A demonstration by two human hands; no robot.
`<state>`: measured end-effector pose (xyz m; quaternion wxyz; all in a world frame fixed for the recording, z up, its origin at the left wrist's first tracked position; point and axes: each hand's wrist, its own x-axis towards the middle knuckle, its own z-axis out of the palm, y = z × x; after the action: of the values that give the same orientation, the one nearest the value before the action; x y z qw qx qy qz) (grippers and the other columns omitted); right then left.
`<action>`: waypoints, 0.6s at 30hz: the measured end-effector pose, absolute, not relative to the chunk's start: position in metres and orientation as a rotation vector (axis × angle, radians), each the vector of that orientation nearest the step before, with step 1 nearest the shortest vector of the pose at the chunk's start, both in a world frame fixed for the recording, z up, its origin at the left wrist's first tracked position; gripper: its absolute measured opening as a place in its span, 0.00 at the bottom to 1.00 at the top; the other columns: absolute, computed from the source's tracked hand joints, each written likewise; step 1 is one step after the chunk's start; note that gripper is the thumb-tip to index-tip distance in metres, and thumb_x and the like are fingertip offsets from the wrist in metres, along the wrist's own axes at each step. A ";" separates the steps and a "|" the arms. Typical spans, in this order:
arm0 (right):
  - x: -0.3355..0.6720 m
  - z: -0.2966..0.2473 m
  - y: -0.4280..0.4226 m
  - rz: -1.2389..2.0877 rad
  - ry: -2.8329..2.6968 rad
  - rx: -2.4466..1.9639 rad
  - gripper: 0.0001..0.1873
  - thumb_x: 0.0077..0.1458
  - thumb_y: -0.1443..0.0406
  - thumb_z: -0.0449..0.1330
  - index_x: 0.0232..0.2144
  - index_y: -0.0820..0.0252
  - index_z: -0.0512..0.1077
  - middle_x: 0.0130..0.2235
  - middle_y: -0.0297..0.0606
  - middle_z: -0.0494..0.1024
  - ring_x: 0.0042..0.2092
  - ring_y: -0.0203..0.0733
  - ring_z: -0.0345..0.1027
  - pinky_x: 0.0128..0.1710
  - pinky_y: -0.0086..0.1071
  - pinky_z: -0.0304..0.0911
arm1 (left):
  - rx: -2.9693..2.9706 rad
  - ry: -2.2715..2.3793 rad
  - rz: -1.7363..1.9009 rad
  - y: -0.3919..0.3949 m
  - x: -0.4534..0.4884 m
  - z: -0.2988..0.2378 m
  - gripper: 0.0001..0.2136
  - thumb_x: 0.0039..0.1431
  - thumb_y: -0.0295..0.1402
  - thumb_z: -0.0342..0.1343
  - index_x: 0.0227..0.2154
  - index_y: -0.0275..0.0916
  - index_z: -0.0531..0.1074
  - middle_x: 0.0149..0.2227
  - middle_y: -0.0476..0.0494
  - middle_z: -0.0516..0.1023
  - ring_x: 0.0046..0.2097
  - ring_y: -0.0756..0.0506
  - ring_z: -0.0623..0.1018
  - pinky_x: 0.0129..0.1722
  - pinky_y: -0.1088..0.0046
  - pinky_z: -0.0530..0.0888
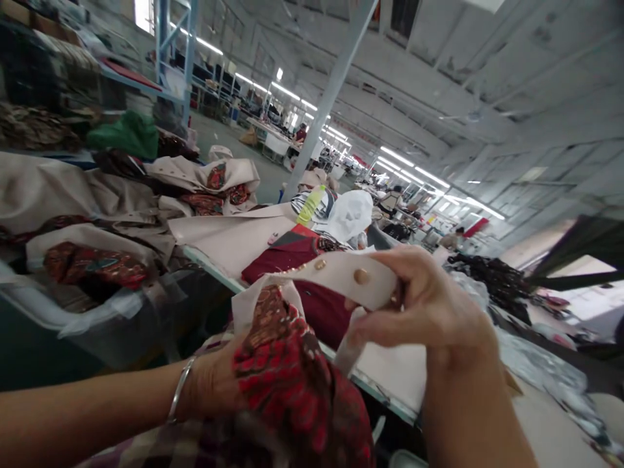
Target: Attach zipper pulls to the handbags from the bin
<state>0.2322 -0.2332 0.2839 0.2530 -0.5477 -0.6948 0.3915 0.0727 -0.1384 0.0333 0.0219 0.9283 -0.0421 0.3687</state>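
Observation:
My right hand (419,305) grips the end of a beige band (336,270) between thumb and fingers. Gold-coloured round buttons or studs run along this band. Below the thumb hangs a pale, blurred strip (350,344); I cannot make out what it is. The band leads left to a garment with red and brown patterned fabric (292,364), which drapes down in front of me. My left hand (217,383), with a silver bracelet (180,390) at the wrist, reaches into or behind this fabric. Its fingers are hidden there.
Beneath the hands, dark red folded cloth (283,257) lies on a work table (214,263). A yellow-green bottle (311,205) and a white plastic bag (350,216) stand beyond. Left is a plastic-lined bin (112,325) with beige and patterned garments. Clear plastic (541,364) lies right.

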 end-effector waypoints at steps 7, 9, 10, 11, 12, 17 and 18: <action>0.241 0.249 -0.109 0.339 -2.077 -1.329 0.22 0.49 0.56 0.70 0.42 0.63 0.76 0.32 0.32 0.75 0.32 0.37 0.69 0.33 0.29 0.68 | 3.102 -0.019 1.163 -0.119 0.042 0.039 0.10 0.65 0.23 0.51 0.46 0.35 0.74 0.47 0.41 0.76 0.50 0.41 0.73 0.52 0.63 0.69; 0.249 0.215 -0.088 0.081 -2.052 -1.372 0.38 0.47 0.54 0.71 0.57 0.63 0.69 0.53 0.46 0.75 0.55 0.51 0.69 0.56 0.45 0.65 | 3.157 0.029 0.989 -0.110 0.034 0.029 0.11 0.64 0.23 0.53 0.47 0.35 0.74 0.47 0.42 0.76 0.49 0.42 0.72 0.51 0.64 0.70; 0.252 0.197 -0.084 -0.027 -2.042 -1.419 0.42 0.48 0.55 0.70 0.62 0.63 0.65 0.61 0.50 0.68 0.63 0.54 0.60 0.64 0.49 0.55 | 3.169 0.045 0.957 -0.105 0.031 0.025 0.12 0.63 0.22 0.53 0.48 0.35 0.74 0.47 0.42 0.76 0.48 0.42 0.73 0.51 0.65 0.70; 0.255 0.179 -0.084 -0.086 -2.027 -1.475 0.42 0.49 0.57 0.69 0.63 0.63 0.63 0.65 0.51 0.62 0.68 0.54 0.52 0.68 0.49 0.48 | 3.177 0.052 0.953 -0.101 0.027 0.023 0.13 0.63 0.21 0.53 0.49 0.35 0.73 0.47 0.42 0.76 0.47 0.42 0.73 0.50 0.65 0.71; 0.258 0.162 -0.088 -0.094 -2.008 -1.526 0.40 0.51 0.59 0.66 0.64 0.62 0.62 0.67 0.51 0.60 0.69 0.52 0.49 0.69 0.47 0.46 | 3.185 0.060 0.964 -0.098 0.023 0.021 0.14 0.63 0.21 0.53 0.50 0.36 0.73 0.47 0.42 0.76 0.46 0.43 0.73 0.49 0.65 0.71; 0.276 0.108 -0.130 0.315 -1.684 -1.839 0.37 0.56 0.49 0.61 0.61 0.63 0.64 0.62 0.52 0.66 0.63 0.58 0.58 0.63 0.49 0.54 | 3.139 0.098 1.047 -0.095 0.008 0.037 0.21 0.63 0.22 0.53 0.58 0.39 0.67 0.51 0.40 0.75 0.50 0.41 0.75 0.52 0.63 0.73; 0.280 0.103 -0.135 0.466 -1.636 -1.880 0.33 0.57 0.46 0.58 0.55 0.63 0.69 0.55 0.49 0.73 0.57 0.59 0.65 0.58 0.47 0.59 | 3.079 0.102 1.087 -0.095 0.007 0.044 0.25 0.63 0.22 0.52 0.62 0.41 0.63 0.52 0.39 0.75 0.51 0.41 0.75 0.53 0.62 0.73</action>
<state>0.2799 -0.1352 0.1029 0.2987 -0.7077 -0.6158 0.1753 0.0070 -0.0948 0.0443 -0.0623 0.9407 0.0311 0.3320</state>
